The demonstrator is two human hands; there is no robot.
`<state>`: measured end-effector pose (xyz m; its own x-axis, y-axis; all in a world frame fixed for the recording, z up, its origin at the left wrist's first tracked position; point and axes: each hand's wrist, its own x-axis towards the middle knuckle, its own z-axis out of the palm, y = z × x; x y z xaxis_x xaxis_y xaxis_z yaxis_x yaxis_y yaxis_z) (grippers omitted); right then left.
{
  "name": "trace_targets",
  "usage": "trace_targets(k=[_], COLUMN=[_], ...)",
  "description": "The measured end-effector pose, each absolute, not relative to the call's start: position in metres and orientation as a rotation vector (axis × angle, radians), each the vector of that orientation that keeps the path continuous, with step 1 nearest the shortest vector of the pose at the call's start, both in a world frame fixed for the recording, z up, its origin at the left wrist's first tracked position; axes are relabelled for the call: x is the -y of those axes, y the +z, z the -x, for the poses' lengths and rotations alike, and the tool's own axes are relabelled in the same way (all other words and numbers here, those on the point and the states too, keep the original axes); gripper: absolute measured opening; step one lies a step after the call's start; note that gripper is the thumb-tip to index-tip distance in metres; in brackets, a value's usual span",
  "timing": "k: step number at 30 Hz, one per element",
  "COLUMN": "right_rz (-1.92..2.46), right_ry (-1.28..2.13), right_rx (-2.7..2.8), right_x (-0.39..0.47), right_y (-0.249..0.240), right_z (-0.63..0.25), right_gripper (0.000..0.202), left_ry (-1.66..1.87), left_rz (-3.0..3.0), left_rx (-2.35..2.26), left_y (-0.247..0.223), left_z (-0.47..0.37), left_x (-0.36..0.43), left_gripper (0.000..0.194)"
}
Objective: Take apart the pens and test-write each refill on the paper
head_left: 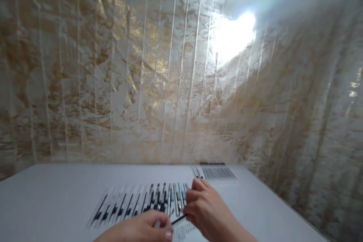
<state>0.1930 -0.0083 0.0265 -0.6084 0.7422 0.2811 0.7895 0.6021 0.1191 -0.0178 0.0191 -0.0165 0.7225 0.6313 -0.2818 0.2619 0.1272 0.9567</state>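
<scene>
The left hand [151, 227], pinched narrow, and the right hand [208, 204], curled tight, hold a thin dark rod [178, 219] between them, above a printed sheet [185, 232] on the bench [56, 204]. Beyond lies a row of slim pens [158, 196], several seemingly clear casings with dark cores inside, blurred. Farther back, dark strips [219, 174] line up near the patterned curtain [127, 83].

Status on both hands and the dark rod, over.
Left hand, right hand: closed on thin dark rod. Pens lined up just beyond. Printed sheet below, partly covered.
</scene>
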Motion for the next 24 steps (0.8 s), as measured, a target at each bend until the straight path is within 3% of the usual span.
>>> trace_targets(k=[7,16,24], right_rz=[1.401,1.385,1.113], right_ry=[0.141,0.379,0.866], right_rx=[2.176,2.211,1.692], right_x=[0.004,0.005,0.014], right_y=[0.037,0.015,0.03], right_z=[-0.226,-0.196,-0.204], right_gripper=[0.01,0.011,0.028], left_ry=[0.743,1.064,0.743], left_rz=[-1.106,-1.275,-1.873], left_rx=[-0.736,-0.886,-0.938], left_y=[-0.02,-0.037,-0.03], left_z=[0.012,-0.012,-0.004], left_x=[-0.025,-0.015,-0.007], left_gripper=[0.025,0.061,0.037])
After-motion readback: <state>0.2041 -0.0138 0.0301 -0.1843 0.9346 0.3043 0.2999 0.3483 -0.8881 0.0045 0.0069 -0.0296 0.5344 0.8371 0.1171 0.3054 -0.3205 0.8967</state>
